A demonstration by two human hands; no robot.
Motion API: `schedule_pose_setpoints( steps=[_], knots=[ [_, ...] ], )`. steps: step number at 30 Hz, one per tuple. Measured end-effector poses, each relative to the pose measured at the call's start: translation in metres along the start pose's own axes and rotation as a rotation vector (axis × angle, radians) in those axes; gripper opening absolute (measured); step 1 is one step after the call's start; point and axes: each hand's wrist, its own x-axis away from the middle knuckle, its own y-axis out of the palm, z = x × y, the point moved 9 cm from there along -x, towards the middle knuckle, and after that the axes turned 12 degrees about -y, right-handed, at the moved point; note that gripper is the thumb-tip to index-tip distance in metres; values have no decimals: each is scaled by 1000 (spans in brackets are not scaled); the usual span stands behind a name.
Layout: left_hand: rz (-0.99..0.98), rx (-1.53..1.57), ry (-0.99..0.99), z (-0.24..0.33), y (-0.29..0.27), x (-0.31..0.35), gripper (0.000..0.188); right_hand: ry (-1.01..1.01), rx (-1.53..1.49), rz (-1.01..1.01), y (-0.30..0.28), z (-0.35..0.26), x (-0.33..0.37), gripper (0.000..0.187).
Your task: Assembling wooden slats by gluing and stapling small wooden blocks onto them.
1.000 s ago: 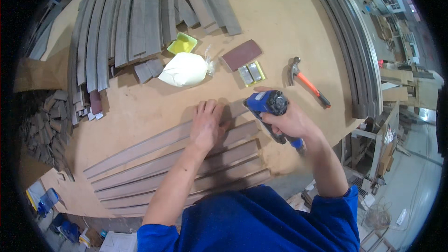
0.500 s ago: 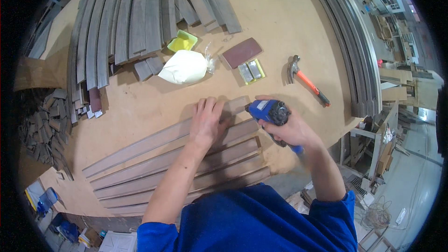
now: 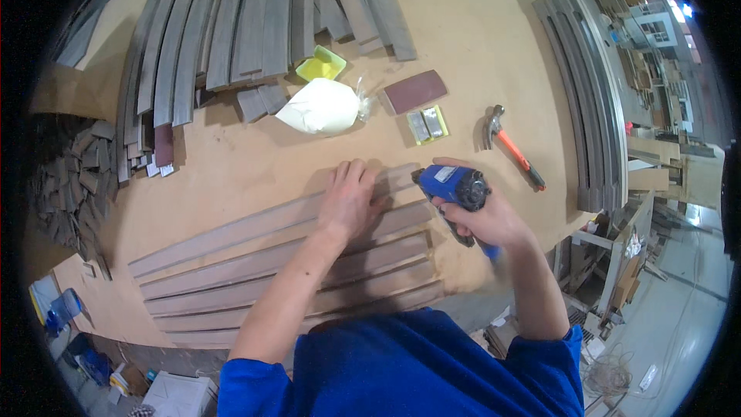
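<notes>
My right hand [image 3: 494, 220] is wrapped round the grip of a blue nail gun [image 3: 451, 185]. The tool's dark nose meets the right end of the farthest wooden strip [image 3: 224, 233], or hovers just over it; I cannot tell which. Across that same strip lies my left hand [image 3: 349, 199], fingers over its far edge and thumb on the near side. Several similar brown strips [image 3: 394, 253] lie side by side nearer to me, fanned slightly. Part of them is hidden under my left forearm.
Beyond my hands sit a white plastic bag [image 3: 323, 108], a yellow-green tray [image 3: 321, 64], a maroon sanding block [image 3: 415, 93], a small box of metal fasteners [image 3: 427, 124] and a claw hammer [image 3: 515, 148]. Grey boards [image 3: 231, 31] are stacked far left, more boards [image 3: 583, 100] at right, offcuts [image 3: 73, 177] at left.
The whole view has shifted slightly, so the table's things appear a little to the right and lower. My hands and the nail gun keep nearly the same place on the strip.
</notes>
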Motion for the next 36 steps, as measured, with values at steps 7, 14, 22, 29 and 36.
schedule_pose_setpoints(
  steps=[7,14,22,29,36],
  knots=[
    [-28,-2,-2,-1,-9,1,57,-48,102,-94,25,-7,-17,63],
    [-18,35,7,-1,-10,1,53,19,49,-89,34,-14,-23,63],
    [-54,28,1,0,-12,2,51,4,98,-102,32,-5,-21,68],
    [1,51,32,0,-11,2,56,41,138,-159,35,3,-11,69],
    [25,76,51,1,-14,3,60,10,165,-137,37,-2,-9,68]
  ],
)
